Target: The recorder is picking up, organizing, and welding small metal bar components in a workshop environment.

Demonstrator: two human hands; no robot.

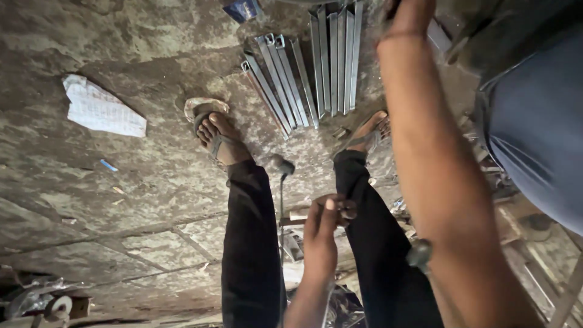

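Left hand (322, 234) pinches a small wooden piece (302, 214) between the knees, beside the hammer (281, 165). Right hand (408, 13) past the steel channel sections (334, 58); grip indiscernible. Best keep fingertips low, piece steady.

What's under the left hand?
The left hand rests over a short wooden piece between the legs, fingers curled on something dark. What the fingers grip is covered; below lies clutter, too dim to identify.

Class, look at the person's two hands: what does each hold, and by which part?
The left hand pinches a small pale wooden piece by its end. The right hand is cut off at the frame's top edge, so its grip cannot be told.
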